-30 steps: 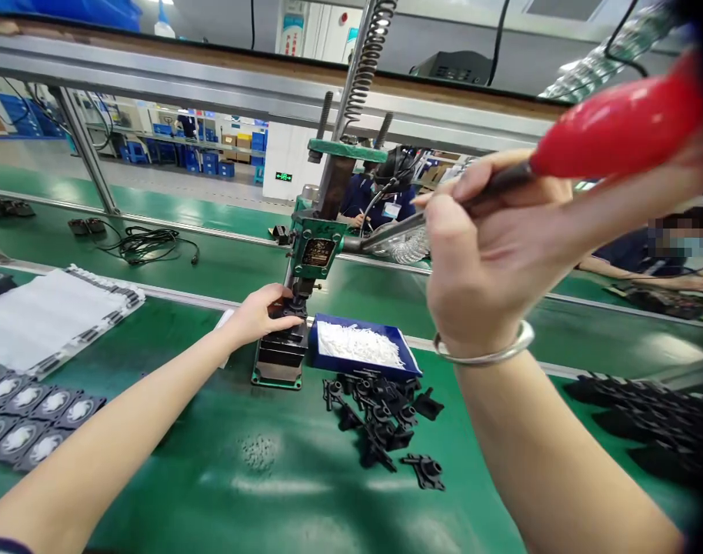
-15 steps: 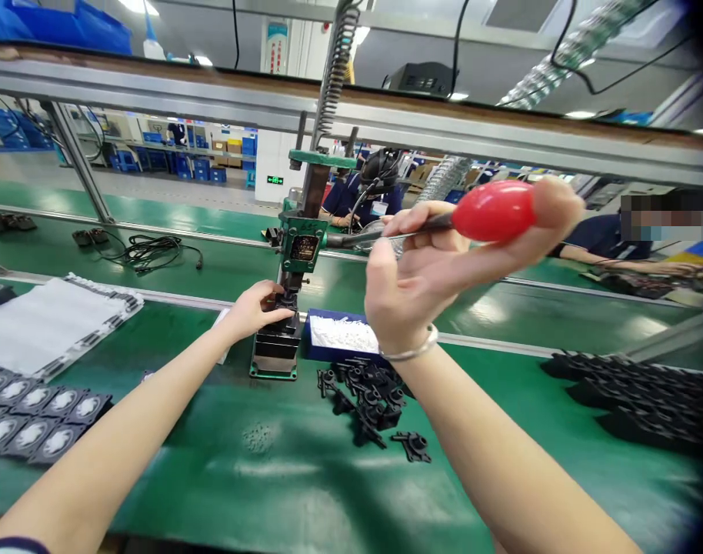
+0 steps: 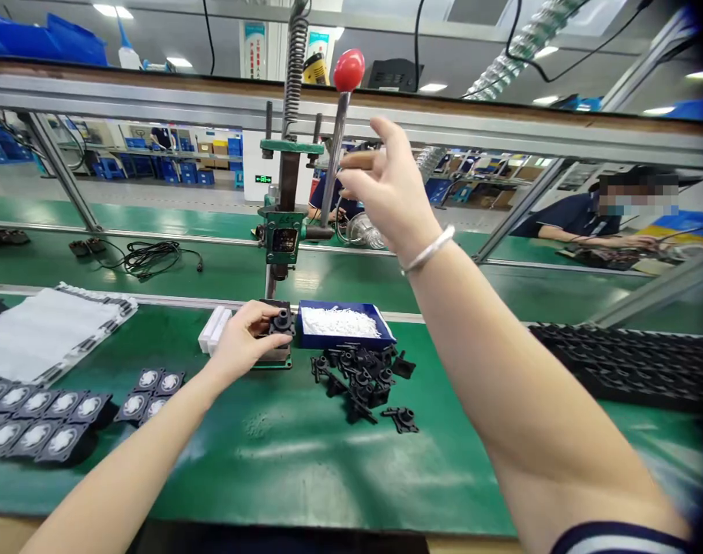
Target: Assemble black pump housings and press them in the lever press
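Between the thumb and fingers of my left hand (image 3: 243, 332) is a black plastic fan frame (image 3: 282, 322) with a round hub, held at the base of the green hand press (image 3: 285, 235). The press lever (image 3: 333, 154) stands steeply up, with a red ball knob (image 3: 350, 71) on top. My right hand (image 3: 389, 181) is in the air just right of the lever, fingers apart, touching nothing I can see. A blue tray (image 3: 351, 342) of small white parts and a pile of black plastic parts (image 3: 363, 378) lie right of the press base.
Rows of small fans (image 3: 34, 400) and a white sheet (image 3: 51, 331) lie at the left. Black trays (image 3: 622, 369) stand at the right. A metal rail (image 3: 201, 92) crosses above the bench. A co-worker (image 3: 588, 215) sits across at the right.
My right hand has let go of the red knob, and the lever has swung up. The press head has risen. My left hand has drawn the black fan frame slightly out toward me.
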Demonstrator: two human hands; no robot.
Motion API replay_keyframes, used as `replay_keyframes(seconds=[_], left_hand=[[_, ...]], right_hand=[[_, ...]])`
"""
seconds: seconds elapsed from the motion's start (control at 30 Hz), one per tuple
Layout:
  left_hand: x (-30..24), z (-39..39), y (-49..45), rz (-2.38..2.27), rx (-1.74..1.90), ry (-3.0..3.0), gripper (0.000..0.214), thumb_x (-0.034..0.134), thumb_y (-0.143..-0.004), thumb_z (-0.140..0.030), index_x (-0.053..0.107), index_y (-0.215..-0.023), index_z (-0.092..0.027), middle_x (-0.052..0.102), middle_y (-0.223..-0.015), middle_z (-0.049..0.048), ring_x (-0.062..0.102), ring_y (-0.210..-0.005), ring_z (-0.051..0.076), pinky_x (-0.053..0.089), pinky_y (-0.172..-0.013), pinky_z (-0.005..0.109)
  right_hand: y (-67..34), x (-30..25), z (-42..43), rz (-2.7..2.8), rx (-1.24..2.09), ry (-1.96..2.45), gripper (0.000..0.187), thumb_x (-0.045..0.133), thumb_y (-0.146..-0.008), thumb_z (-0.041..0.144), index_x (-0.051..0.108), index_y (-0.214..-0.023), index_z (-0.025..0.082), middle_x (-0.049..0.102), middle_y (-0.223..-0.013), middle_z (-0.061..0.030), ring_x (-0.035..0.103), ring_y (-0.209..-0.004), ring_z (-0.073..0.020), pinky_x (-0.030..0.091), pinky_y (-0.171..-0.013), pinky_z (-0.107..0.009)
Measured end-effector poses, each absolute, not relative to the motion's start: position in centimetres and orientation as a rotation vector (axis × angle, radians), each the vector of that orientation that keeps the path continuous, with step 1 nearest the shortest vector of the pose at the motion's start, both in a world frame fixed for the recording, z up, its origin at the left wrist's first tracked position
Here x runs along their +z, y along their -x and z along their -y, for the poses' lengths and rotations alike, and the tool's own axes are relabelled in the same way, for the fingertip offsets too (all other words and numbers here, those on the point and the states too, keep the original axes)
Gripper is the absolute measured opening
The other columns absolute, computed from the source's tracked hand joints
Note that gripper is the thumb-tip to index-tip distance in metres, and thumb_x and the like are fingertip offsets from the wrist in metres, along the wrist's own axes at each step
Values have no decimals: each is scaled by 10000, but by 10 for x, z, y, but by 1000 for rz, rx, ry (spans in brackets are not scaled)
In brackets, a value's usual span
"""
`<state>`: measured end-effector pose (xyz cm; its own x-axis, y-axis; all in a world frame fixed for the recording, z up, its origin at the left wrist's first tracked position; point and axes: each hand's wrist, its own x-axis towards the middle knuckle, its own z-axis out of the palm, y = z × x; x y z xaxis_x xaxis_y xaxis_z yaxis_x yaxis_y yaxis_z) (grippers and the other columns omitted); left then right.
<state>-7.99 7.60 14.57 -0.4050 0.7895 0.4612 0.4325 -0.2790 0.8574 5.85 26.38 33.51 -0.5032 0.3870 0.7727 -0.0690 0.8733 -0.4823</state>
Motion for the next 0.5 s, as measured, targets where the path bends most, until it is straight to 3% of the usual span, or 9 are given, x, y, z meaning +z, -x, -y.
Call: replay_keyframes(seconds=[0.07,0.13,0.23,0.33,0.5], left_hand=[[143,-63,66,-1705,1785,-1525,335,811,-749,-328,707,-1055,-236,613,-1052,62,608,-1036,232,552,-882,377],[136,-52,53,-1766,1832,-1593,320,784,-793,-289,694,-1098,-258,611,-1065,62,600,-1045,232,548,-877,373],[122,-45,36,-1900,1878,-1696,354,741,-844,-254,632,-1181,-269,607,-1086,58,597,-1053,226,531,-913,379],[104,-46,23,-2026,1935,-1693,505,742,-845,-248,512,-1295,-269,593,-1098,61,613,-1038,223,538,-911,375],[80,-52,5,-2263,1884,-1838,572,671,-895,-247,382,-1388,-273,600,-1032,83,648,-936,243,571,-818,388]], right_hand=[[-66,296,-252,2018,653,242,654,578,-886,187,282,-1469,224,591,-1238,-86,614,-1103,-176,543,-946,-344],[-78,248,-226,2074,795,235,646,611,-878,255,315,-1452,225,594,-1174,-87,621,-1075,-194,558,-935,-374],[-99,181,-175,2259,1046,377,748,651,-874,372,255,-1496,245,510,-1298,-128,628,-1034,-202,598,-838,-373],[-106,137,-137,2264,1075,513,824,680,-855,401,214,-1520,265,461,-1348,-143,624,-1033,-213,612,-800,-364],[-98,105,-120,2163,809,698,549,637,-871,390,424,-1339,195,558,-1099,-122,657,-873,-234,614,-724,-407]])
